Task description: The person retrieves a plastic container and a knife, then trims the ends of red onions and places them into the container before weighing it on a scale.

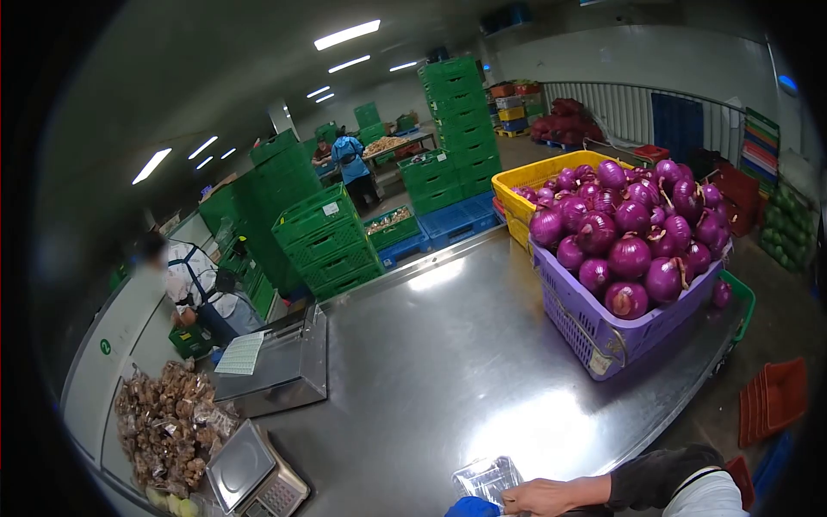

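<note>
Head view of a stainless-steel worktable (396, 345). The right hand (538, 497) is bare and lies at the bottom edge of the view. Its forearm, in a dark sleeve (659, 478), enters from the lower right and runs nearly level toward the left, with the back of the hand uppermost. The fingers are bent, pressed close together and directed left, and touch the near right corner of a clear plastic container (485, 476); the thumb's position, and thus whether they pinch the corner, cannot be told. The container rests on the worktable at the bottom centre. A blue item (473, 507) overlaps its near left corner and is cut off by the frame; whether it covers the left hand cannot be determined.

Beyond the forearm, at the table's right end, a purple crate (581, 332) is heaped with red onions (629, 256), and a yellow crate (515, 211) stands just behind it. At the lower left, a digital scale (258, 478) stands near bagged brown produce (168, 418). In the left background, a person (202, 280) in a patterned top bends over a green crate (191, 341).
</note>
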`<action>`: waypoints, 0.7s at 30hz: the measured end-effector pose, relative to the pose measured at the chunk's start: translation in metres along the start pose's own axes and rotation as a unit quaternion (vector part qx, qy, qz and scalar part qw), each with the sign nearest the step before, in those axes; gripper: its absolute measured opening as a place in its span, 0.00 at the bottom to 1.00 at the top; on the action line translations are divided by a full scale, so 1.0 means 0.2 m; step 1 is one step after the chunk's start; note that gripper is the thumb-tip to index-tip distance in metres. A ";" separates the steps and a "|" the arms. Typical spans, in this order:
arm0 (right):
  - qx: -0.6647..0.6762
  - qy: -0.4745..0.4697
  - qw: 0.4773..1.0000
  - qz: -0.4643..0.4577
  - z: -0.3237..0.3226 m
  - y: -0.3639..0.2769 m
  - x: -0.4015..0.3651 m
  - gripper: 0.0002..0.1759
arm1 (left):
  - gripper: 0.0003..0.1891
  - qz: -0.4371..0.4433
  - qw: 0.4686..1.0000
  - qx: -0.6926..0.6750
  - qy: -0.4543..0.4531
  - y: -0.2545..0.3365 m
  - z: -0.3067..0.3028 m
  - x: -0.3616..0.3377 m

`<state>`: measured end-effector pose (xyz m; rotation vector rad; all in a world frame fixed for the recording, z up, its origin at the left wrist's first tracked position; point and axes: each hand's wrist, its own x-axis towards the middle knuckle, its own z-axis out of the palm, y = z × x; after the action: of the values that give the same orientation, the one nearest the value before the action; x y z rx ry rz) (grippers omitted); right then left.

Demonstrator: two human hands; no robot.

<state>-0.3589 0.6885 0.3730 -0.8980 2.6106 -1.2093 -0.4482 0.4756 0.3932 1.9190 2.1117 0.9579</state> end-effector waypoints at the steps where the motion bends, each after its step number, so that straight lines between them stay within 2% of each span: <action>1: 0.011 0.044 0.999 -0.026 0.01 0.00 -0.01 0.22 | 0.12 0.006 0.999 -0.016 0.033 0.02 0.00 0.02; 2: 0.011 0.043 0.999 -0.023 0.03 0.00 -0.02 0.22 | 0.12 0.011 0.997 -0.033 0.067 0.04 -0.01 0.04; 4: -0.005 0.083 0.996 0.045 0.06 -0.02 -0.05 0.18 | 0.13 0.012 0.998 -0.026 0.058 0.05 -0.02 0.05; 6: 0.000 0.088 0.995 0.037 0.02 -0.04 -0.03 0.17 | 0.13 0.012 0.998 -0.014 0.053 0.05 -0.01 0.07; 8: 0.008 0.093 0.995 0.027 0.02 -0.04 -0.01 0.16 | 0.15 -0.025 0.999 0.023 0.009 0.05 0.00 0.05; 9: -0.018 0.047 0.997 0.062 0.04 -0.02 0.00 0.16 | 0.15 -0.026 0.999 0.025 0.012 0.05 0.01 0.05; 10: -0.045 0.001 0.994 0.098 0.04 -0.01 0.02 0.16 | 0.16 -0.055 0.998 0.030 -0.027 0.06 0.01 0.06; 11: -0.048 0.001 0.994 0.097 0.03 -0.03 0.03 0.16 | 0.17 -0.085 0.994 0.035 -0.067 0.06 0.02 0.07; 13: -0.052 -0.114 0.971 0.205 -0.01 -0.07 0.07 0.20 | 0.18 -0.088 0.992 0.034 -0.087 0.06 0.02 0.08; 14: -0.055 -0.117 0.970 0.204 0.01 -0.05 0.06 0.20 | 0.20 -0.092 0.989 0.031 -0.108 0.07 0.02 0.09; 16: -0.072 -0.083 0.981 0.160 0.09 0.02 0.03 0.26 | 0.20 -0.090 0.990 0.023 -0.103 0.08 0.03 0.08; 18: -0.067 -0.085 0.983 0.147 0.16 0.08 0.02 0.27 | 0.20 -0.084 0.992 0.015 -0.098 0.08 0.04 0.08; 21: -0.049 -0.080 0.990 0.108 0.22 0.15 0.02 0.32 | 0.20 -0.078 0.987 0.037 -0.139 0.07 0.03 0.08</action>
<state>-0.3618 0.6730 0.3217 -0.6746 2.5760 -0.9236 -0.4354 0.4934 0.4010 1.7671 2.1189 0.5521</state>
